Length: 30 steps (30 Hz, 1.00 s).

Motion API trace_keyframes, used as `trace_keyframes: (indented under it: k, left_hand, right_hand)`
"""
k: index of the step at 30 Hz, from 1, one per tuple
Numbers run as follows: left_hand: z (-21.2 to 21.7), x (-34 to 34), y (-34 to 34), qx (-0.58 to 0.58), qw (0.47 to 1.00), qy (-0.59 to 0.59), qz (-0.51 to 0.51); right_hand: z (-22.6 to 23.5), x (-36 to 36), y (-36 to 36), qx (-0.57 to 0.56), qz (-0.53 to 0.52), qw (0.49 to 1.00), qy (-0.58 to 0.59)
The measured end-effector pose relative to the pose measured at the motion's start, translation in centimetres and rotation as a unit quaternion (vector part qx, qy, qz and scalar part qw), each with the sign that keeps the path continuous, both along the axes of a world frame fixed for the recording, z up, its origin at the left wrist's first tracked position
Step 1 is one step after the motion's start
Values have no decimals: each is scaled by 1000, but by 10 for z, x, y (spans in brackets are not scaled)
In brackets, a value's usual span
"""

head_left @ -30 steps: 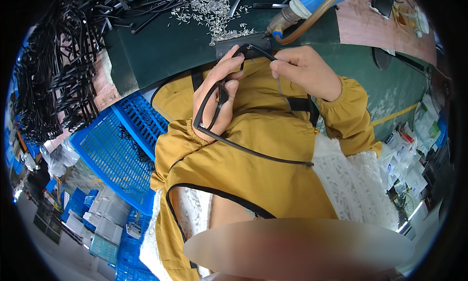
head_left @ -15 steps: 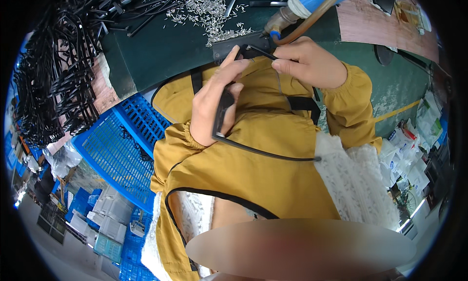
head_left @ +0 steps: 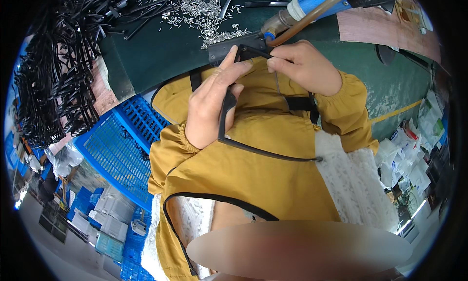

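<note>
The black frame piece [head_left: 253, 149] looks like smooth, a little shiny plastic. The small pins [head_left: 204, 18] near the far edge of the table [head_left: 161, 52] look like shiny metal. The table top is matt dark green. The crate [head_left: 117, 149] is blue plastic with a grid. The yellow sleeves [head_left: 341, 105] are soft matt cloth.

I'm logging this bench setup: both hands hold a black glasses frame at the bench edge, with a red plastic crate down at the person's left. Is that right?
Not quite. In the head view the crate at the person's left is blue, not red. The rest stands: the left hand and right hand hold the black glasses frame at the edge of the green bench.
</note>
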State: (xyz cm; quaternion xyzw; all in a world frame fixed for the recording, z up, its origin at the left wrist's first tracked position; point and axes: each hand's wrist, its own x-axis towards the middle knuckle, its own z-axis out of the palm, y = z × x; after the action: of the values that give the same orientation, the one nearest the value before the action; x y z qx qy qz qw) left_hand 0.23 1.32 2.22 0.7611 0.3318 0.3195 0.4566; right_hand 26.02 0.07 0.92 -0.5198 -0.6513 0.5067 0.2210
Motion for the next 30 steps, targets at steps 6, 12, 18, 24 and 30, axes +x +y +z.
trace_keyframes:
  k: [6, 12, 18, 24, 30]
  left_hand:
    - [-3, 2, -10, -14, 999, -13, 32]
    - [-5, 4, -17, 6, 999, -1, 45]
    - [-6, 3, -17, -3, 999, 6, 41]
    - [-11, 0, -13, 7, 999, -5, 38]
    - [-20, 1, -12, 25, 998, -33, 55]
  right_hand:
    - [42, 15, 14, 23, -201, 979, -6]
    - [-2, -26, 101, 318, -222, 788, 478]
    - [-4, -25, 115, 154, -92, 799, 573]
    - [15, -43, 98, 132, -108, 781, 601]
    - [2, -48, 99, 57, -115, 771, 624]
